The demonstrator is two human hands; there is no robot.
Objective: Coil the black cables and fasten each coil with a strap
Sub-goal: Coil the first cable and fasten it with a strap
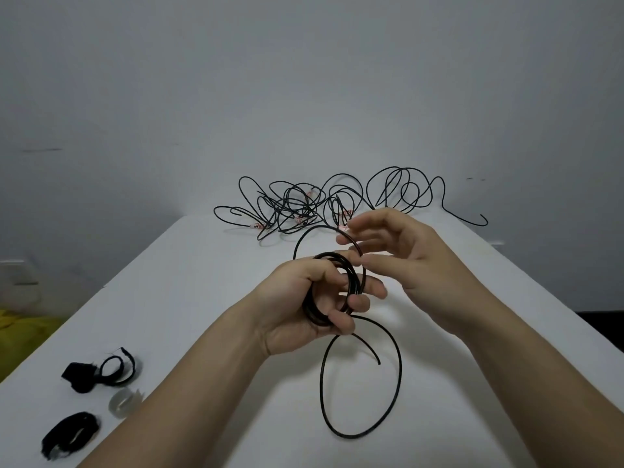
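Note:
My left hand (305, 305) grips a small coil of black cable (351, 278), its fingers curled round the loops above the white table (189, 298). From the coil a loose end hangs down in a big loop (358, 383) onto the table. My right hand (401, 251) is just right of the coil and pinches the cable's upper strand with its fingertips, where an arc rises above the coil. A tangle of more black cables (304, 204) lies at the table's far edge. Black straps (98, 371) lie at the near left.
Another black strap (69, 434) and a clear tape roll (123, 401) sit at the near left corner of the table. A grey wall stands behind the table. Something yellow (23, 329) lies on the floor at the left.

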